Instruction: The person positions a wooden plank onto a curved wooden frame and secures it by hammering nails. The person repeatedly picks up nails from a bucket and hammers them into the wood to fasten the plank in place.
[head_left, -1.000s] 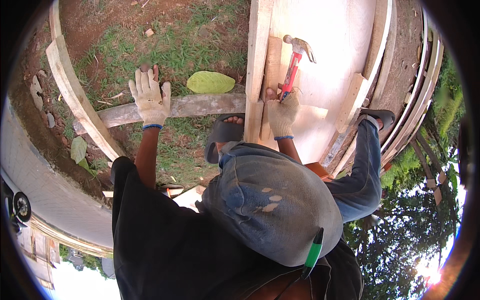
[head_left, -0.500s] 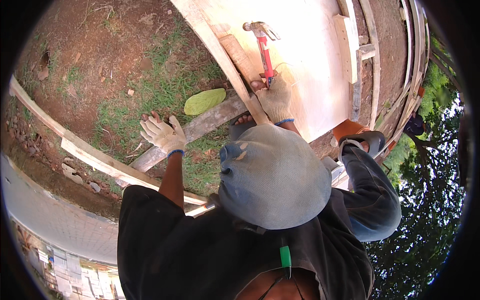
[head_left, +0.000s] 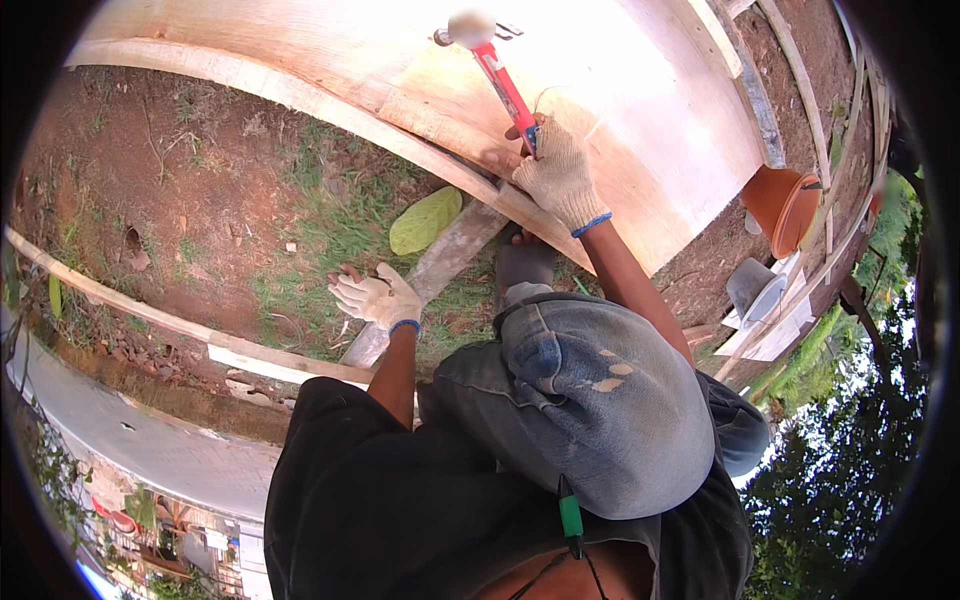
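Note:
My right hand (head_left: 562, 178), in a knitted cream glove with bare fingertips, is closed around the handle of a claw hammer (head_left: 508, 92). The hammer has a red shaft, and its head points away from me over a pale plywood sheet (head_left: 650, 140). Along the sheet's near edge runs a wooden batten (head_left: 290, 92), with the right thumb close to it. My left hand (head_left: 380, 299), gloved alike, is empty with its fingers spread. It is at a weathered plank (head_left: 455, 252) lying on the grass; whether it presses on the plank I cannot tell.
A large green leaf (head_left: 426, 220) lies beside the plank. An orange bucket-like pot (head_left: 783, 212) stands right of the sheet. A long timber rail (head_left: 150, 298) crosses the left side, with a paved strip (head_left: 170, 440) beyond. My bent knee (head_left: 610, 400) is below the right forearm.
The view has turned, so the sheet and batten now lie more crosswise. My legs have shifted, and the sandalled foot by the orange pot is out of sight. The right hand keeps the hammer.

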